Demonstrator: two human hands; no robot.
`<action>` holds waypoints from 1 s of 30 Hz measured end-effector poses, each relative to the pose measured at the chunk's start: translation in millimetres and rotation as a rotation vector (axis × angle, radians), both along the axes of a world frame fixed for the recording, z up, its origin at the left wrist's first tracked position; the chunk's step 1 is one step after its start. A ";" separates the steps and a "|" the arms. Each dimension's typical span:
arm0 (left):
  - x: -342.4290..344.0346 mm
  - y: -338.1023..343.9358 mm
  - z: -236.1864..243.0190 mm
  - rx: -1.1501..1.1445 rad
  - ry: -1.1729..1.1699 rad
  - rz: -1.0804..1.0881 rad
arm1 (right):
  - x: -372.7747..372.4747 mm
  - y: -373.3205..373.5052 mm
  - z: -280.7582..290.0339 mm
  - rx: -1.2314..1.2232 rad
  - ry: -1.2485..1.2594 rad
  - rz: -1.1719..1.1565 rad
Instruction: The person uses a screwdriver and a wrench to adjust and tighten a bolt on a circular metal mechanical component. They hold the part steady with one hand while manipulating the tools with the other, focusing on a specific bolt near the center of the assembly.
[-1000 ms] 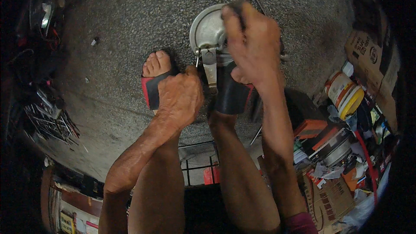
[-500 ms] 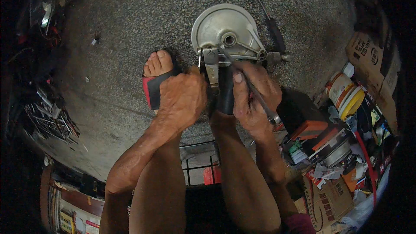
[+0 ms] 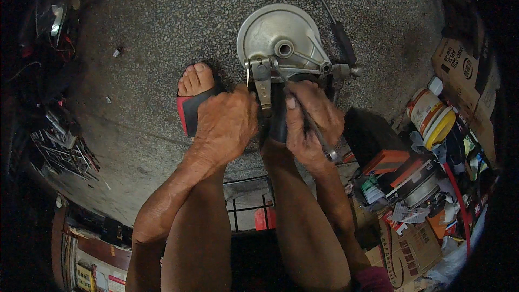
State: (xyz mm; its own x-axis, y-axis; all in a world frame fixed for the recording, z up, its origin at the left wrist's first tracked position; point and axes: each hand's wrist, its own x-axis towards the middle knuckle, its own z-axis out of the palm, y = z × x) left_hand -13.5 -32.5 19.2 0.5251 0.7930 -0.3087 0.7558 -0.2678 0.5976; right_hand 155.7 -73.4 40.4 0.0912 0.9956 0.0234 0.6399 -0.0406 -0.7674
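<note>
A round silver brake drum cover stands on the floor by my right foot, with a hollow hub in its middle. From its lower left edge a flat metal lever arm points toward me. My left hand is closed around a thin shiny metal tool, whose tip meets the lever's left side; the rest is hidden in the fist. On the other side my right hand grips a long wrench. Its far end sits at the lever's right side, and its ring end sticks out below the palm.
A black cable runs from behind the cover. At right lie a black box, a white tub with yellow rim, cardboard and a red hose. Loose metal tools are at left.
My right hand and the wrench have shifted slightly left, and the wrench's near end has swung a little the same way. The drum cover has moved very slightly left. My left hand stays almost in place.
</note>
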 end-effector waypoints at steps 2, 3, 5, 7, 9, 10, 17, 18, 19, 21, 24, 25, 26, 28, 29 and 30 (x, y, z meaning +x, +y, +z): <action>-0.4 0.6 0.3 -0.001 -0.008 0.002 | -1.8 -4.0 -2.6 0.012 0.006 -0.014; 0.1 1.1 0.6 0.003 -0.014 0.000 | -2.9 -8.4 -4.4 0.020 0.016 -0.033; 1.8 4.3 4.4 -0.035 -0.017 0.000 | -3.0 -16.1 -10.9 0.059 0.010 -0.048; 3.3 7.0 10.2 -0.207 0.001 0.018 | -3.0 -25.1 -20.0 0.120 -0.019 -0.040; 3.0 6.8 11.4 -0.311 0.016 0.028 | -5.4 -33.2 -25.4 0.122 0.030 -0.058; 1.9 5.4 10.0 -0.295 0.020 0.025 | -6.9 -35.1 -26.6 0.124 0.056 -0.066; 1.3 5.9 6.8 -0.349 0.010 0.079 | -6.4 -21.2 -12.9 -0.002 0.098 -0.080; 0.3 5.7 6.2 -0.224 -0.023 0.049 | -4.8 -20.7 -10.4 -0.011 0.069 -0.045; -1.3 5.0 5.2 -0.099 -0.056 0.018 | -3.9 -20.7 -9.1 -0.021 0.041 -0.010; -0.7 4.7 5.8 -0.027 -0.074 0.013 | -11.9 -29.1 -20.5 0.075 -0.068 -0.015; 2.1 3.9 7.6 -0.063 -0.038 0.039 | -12.3 -34.1 -28.4 0.114 -0.085 -0.049; 2.2 4.0 6.4 0.007 -0.031 0.015 | -12.6 -35.2 -30.0 0.107 -0.062 -0.066; 1.2 3.2 5.5 0.039 -0.024 0.001 | -13.1 -35.2 -29.4 0.080 -0.027 -0.061; -0.3 2.9 4.5 0.073 -0.015 -0.008 | -10.5 -27.7 -21.6 0.030 0.034 -0.044; 0.2 2.5 3.7 0.091 -0.006 -0.013 | -7.7 -23.7 -17.4 0.028 0.003 -0.020; 0.5 1.7 2.7 0.111 0.006 -0.018 | -4.6 -19.6 -13.6 0.027 -0.024 0.003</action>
State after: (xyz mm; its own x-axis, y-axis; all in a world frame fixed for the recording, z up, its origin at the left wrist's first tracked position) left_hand -13.0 -30.8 21.9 0.5383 0.8127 -0.2229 0.7535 -0.3458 0.5591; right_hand 151.2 -93.0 26.7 0.0874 0.9948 0.0528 0.6582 -0.0179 -0.7526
